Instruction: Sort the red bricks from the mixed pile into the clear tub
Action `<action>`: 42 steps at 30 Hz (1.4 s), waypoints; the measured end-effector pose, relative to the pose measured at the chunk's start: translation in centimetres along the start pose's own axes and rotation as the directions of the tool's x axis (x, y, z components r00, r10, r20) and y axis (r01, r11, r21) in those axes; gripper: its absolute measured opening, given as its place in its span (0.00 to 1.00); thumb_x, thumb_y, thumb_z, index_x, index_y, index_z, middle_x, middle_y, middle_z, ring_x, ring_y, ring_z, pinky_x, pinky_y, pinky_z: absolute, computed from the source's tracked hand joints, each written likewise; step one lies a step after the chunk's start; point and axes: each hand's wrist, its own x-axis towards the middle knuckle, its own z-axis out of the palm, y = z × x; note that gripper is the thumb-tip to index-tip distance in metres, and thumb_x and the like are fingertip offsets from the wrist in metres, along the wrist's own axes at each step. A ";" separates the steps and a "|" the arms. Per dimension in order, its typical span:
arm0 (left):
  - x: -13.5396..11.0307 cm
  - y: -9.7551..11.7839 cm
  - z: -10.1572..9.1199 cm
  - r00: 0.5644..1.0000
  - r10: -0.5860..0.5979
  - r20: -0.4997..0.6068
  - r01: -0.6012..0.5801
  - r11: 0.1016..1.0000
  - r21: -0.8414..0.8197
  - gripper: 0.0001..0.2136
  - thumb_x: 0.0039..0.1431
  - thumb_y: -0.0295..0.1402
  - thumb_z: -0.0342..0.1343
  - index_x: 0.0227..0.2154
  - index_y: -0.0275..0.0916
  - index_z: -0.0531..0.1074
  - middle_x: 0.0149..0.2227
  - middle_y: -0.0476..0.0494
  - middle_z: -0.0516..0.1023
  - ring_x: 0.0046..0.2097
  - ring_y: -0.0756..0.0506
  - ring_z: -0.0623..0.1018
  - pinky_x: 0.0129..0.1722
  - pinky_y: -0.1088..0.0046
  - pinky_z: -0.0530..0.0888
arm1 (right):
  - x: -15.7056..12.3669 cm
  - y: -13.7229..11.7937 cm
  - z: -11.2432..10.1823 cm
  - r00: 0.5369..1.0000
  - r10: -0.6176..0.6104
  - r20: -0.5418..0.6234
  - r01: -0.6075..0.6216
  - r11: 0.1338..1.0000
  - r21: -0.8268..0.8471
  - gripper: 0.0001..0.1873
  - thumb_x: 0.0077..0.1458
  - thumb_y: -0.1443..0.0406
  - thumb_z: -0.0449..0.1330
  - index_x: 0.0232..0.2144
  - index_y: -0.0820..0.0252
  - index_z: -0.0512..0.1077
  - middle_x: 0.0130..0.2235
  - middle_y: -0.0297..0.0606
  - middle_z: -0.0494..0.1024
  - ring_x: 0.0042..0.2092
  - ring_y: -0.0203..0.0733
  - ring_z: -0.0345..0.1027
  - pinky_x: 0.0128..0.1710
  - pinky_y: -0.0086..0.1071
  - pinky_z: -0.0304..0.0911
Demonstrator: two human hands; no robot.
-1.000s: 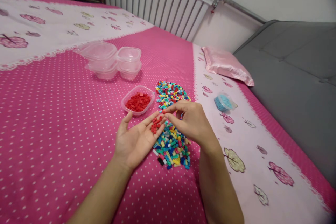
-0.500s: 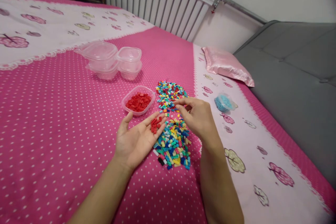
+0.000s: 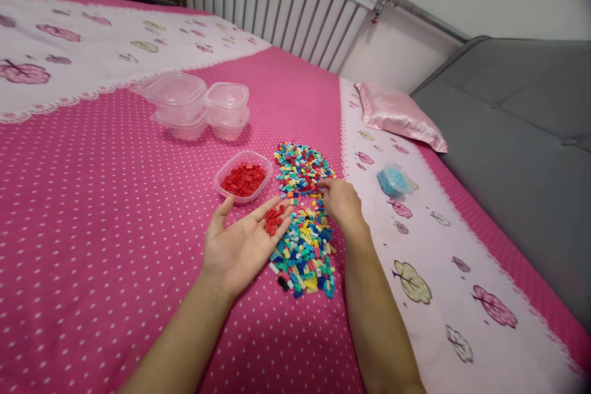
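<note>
My left hand (image 3: 237, 246) lies palm up with its fingers stretched out, and it holds several small red building bricks (image 3: 273, 220) on them. My right hand (image 3: 340, 200) reaches down to the right edge of the far pile of mixed-colour bricks (image 3: 302, 166). Its fingertips are bent together among the bricks; what they pinch, if anything, is hidden. Closer to me spreads a second mixed pile (image 3: 307, 258), beside my left fingertips. Just beyond my left hand stands a clear plastic tub (image 3: 220, 188) with red bricks (image 3: 244, 180) inside.
Clear containers (image 3: 180, 112) stand stacked at the back left on the pink dotted bedspread (image 3: 115, 197). Right of my right hand is a small tub of light-blue bricks (image 3: 393, 180). A pink pillow (image 3: 399, 114) lies near the grey headboard (image 3: 517, 104).
My right hand has moved a little to the right, its fingertips now at the far pile's right edge. The left hand and the red bricks on it stay still.
</note>
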 end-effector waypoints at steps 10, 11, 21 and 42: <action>-0.2 0.1 0.1 1.000 -0.006 -0.010 0.006 1.000 0.007 0.36 0.58 0.46 0.47 0.58 0.16 0.55 0.53 0.19 0.69 0.60 0.35 0.67 0.58 0.62 0.67 | 1.1 0.3 1.6 1.000 -0.011 -0.020 0.012 1.000 0.027 0.15 0.54 0.65 0.56 0.42 0.49 0.77 0.44 0.36 0.79 0.47 0.44 0.72 0.44 0.32 0.65; -0.2 0.1 0.1 1.000 -0.007 -0.011 0.007 1.000 0.004 0.36 0.58 0.46 0.47 0.58 0.16 0.55 0.53 0.18 0.69 0.59 0.35 0.67 0.58 0.62 0.67 | 1.1 0.4 1.7 1.000 -0.012 -0.026 0.013 0.999 0.034 0.14 0.54 0.65 0.56 0.41 0.50 0.77 0.43 0.36 0.80 0.46 0.43 0.72 0.43 0.32 0.65; -0.1 0.1 0.2 1.000 -0.014 -0.008 0.013 1.000 -0.018 0.36 0.58 0.45 0.48 0.59 0.16 0.54 0.52 0.18 0.71 0.59 0.35 0.68 0.56 0.61 0.69 | 1.0 0.9 1.4 0.992 -0.118 -0.053 0.125 0.979 0.162 0.10 0.53 0.66 0.57 0.35 0.56 0.78 0.38 0.38 0.81 0.42 0.42 0.73 0.43 0.32 0.64; -0.2 0.1 0.1 0.999 -0.025 0.021 0.025 0.999 -0.022 0.35 0.58 0.44 0.47 0.60 0.18 0.52 0.51 0.21 0.72 0.58 0.36 0.69 0.56 0.63 0.69 | -4.2 -2.3 -3.7 0.882 -0.416 -0.222 0.470 0.741 0.480 0.05 0.50 0.68 0.60 0.30 0.60 0.76 0.30 0.35 0.80 0.30 0.35 0.71 0.33 0.29 0.64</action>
